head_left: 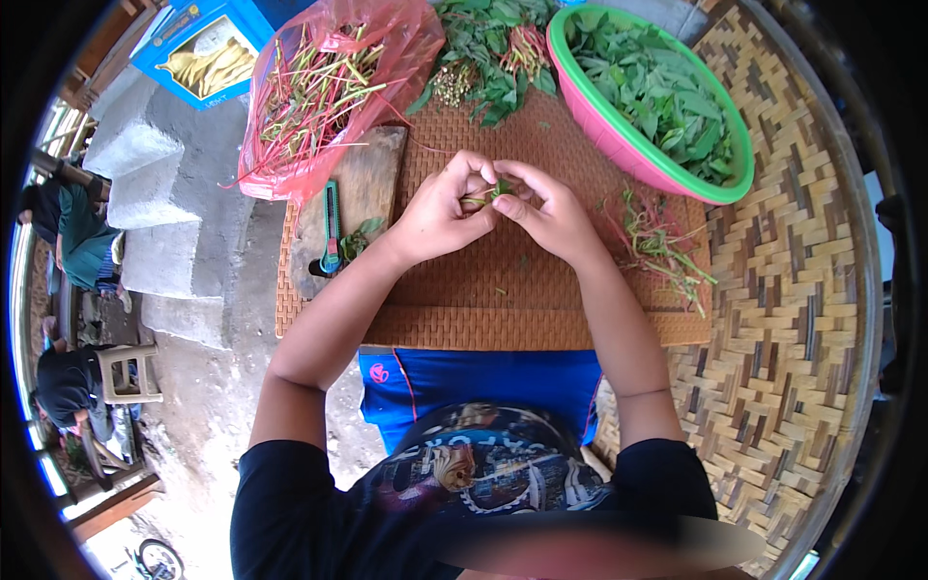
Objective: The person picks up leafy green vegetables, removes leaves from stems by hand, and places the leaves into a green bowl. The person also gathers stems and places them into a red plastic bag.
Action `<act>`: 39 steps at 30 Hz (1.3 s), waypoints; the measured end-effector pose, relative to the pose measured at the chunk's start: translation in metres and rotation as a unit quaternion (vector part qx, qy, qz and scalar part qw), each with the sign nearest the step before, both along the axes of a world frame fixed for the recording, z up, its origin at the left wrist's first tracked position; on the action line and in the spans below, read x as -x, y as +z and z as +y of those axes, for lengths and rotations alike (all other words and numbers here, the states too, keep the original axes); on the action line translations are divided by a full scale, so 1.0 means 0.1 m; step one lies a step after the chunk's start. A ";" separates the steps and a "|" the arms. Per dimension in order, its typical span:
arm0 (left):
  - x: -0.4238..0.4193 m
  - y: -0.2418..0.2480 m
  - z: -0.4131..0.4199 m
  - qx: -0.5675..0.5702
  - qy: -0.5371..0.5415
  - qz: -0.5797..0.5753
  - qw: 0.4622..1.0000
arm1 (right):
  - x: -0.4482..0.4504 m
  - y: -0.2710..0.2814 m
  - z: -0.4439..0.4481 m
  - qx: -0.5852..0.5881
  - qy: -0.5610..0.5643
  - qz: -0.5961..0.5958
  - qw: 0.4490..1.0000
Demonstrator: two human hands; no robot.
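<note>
Above the middle of a brown woven-pattern table (464,319), my left hand (442,210) and my right hand (540,206) meet around a small leafy green sprig (500,190). Both sets of fingers pinch it, and part of it is hidden behind them. A pile of loose reddish-green stems (663,250) lies on the table right of my right forearm. To the left, a wooden cutting board (377,163) carries a green utility knife (332,225) with a few leaves (360,238) beside it.
A red plastic bag (250,156) full of stems stands at the back left, near a blue box (217,94). Bundled leafy greens (500,51) lie at the back. A pink-and-green basket (743,163) holds picked leaves. Concrete steps (159,217) and two people sit leftward; a woven bamboo wall (783,304) is rightward.
</note>
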State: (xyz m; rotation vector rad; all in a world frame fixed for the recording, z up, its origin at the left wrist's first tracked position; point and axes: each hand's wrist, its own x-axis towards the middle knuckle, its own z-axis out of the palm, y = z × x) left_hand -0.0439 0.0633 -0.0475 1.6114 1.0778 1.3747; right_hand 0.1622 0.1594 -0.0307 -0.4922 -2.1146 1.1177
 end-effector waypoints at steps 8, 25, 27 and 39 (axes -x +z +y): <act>0.03 0.09 0.00 -0.029 0.085 0.119 0.989 | -0.09 -0.13 0.08 0.070 0.017 0.001 0.997; 0.05 0.08 0.04 -0.030 0.136 0.138 0.981 | -0.08 -0.15 0.13 0.217 0.048 -0.004 0.975; 0.04 0.07 0.05 -0.021 0.146 0.121 0.982 | -0.05 -0.11 0.07 0.157 0.006 0.060 0.986; 0.03 0.04 0.05 -0.039 0.107 0.130 0.985 | 0.04 -0.03 0.04 -0.200 -0.059 0.092 0.974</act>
